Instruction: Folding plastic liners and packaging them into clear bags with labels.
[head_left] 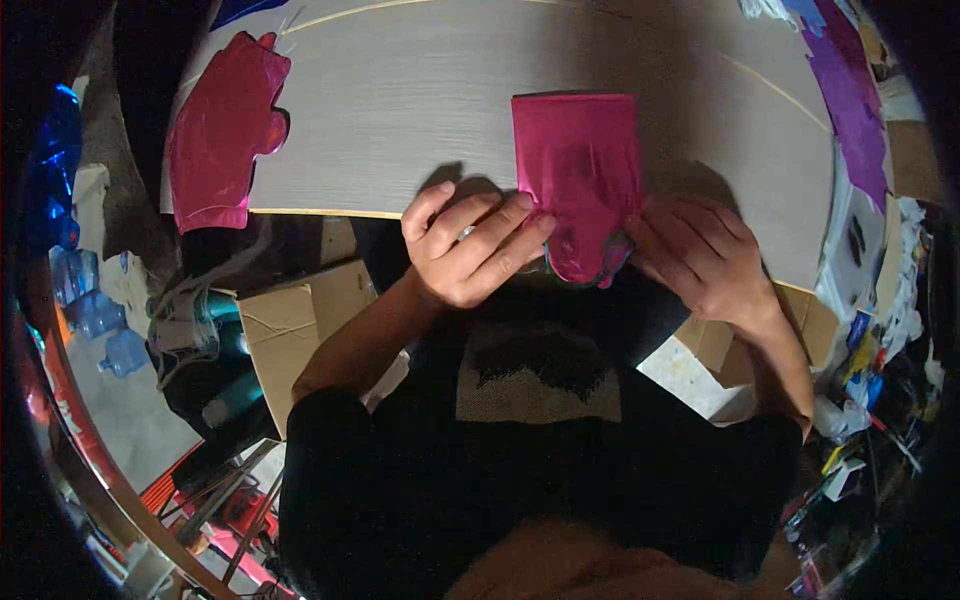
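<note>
A shiny magenta plastic pouch (575, 150) lies over the table's near edge, its flat straight end on the tabletop and its crumpled lower end towards my body. At its left edge, my left hand (468, 245) is closed, with the thumb and fingers pinching the plastic. My right hand (705, 255) grips the opposite edge, its fingers curled and the fingertips partly hidden. A thin dark greenish rim shows around the gathered lower end. More shiny magenta plastic pieces (222, 135) lie in an overlapping pile at the table's left end.
The pale grey table (400, 110) spans the view ahead. Purple shiny film (848, 110) and a white tray-like thing (855, 245) are along its right edge. Below stand open cardboard boxes, one at left (290, 320), another at right (735, 350). Blue clear bottles (100, 315) lie far left.
</note>
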